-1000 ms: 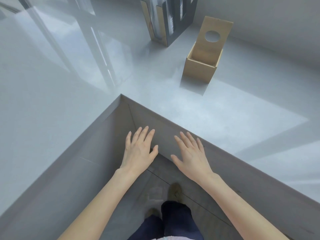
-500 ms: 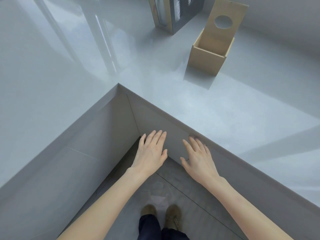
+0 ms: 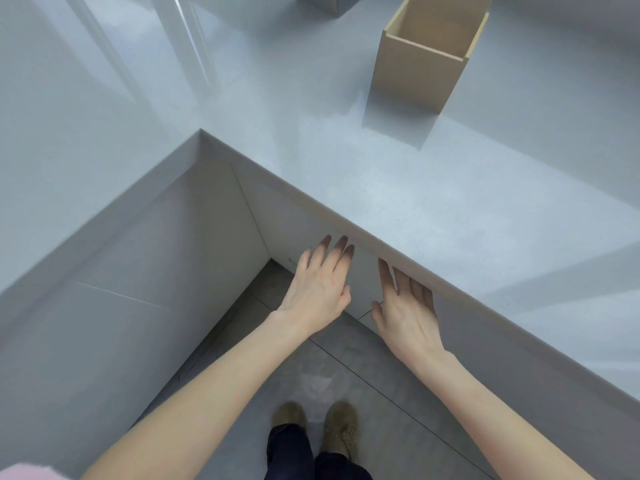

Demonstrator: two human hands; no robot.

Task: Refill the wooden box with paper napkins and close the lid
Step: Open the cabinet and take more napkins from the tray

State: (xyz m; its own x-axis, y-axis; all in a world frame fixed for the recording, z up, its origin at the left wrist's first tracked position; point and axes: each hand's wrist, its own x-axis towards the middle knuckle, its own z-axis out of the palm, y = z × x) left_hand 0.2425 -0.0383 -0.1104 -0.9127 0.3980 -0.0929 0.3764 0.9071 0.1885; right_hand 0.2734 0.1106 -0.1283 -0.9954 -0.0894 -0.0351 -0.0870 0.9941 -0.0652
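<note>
A plain wooden box point(image 3: 415, 74) stands on the grey countertop point(image 3: 433, 202) at the upper right, its top uncovered; the raised lid is cut off by the frame's upper edge. I cannot see what is inside. My left hand point(image 3: 317, 289) and my right hand point(image 3: 407, 311) are both spread flat with fingers apart, holding nothing, below the counter's front edge in the inner corner. The right fingertips lie partly under the counter lip. No napkins are visible.
The counter is L-shaped, with grey cabinet fronts point(image 3: 138, 289) beneath it on both sides of the corner. The base of a dark holder point(image 3: 332, 3) shows at the top edge. My shoes point(image 3: 315, 420) stand on the grey tiled floor.
The view has tilted down and closer to the counter, so the box slid up and right and its lid left the frame. Both hands moved forward toward the cabinet front under the counter edge.
</note>
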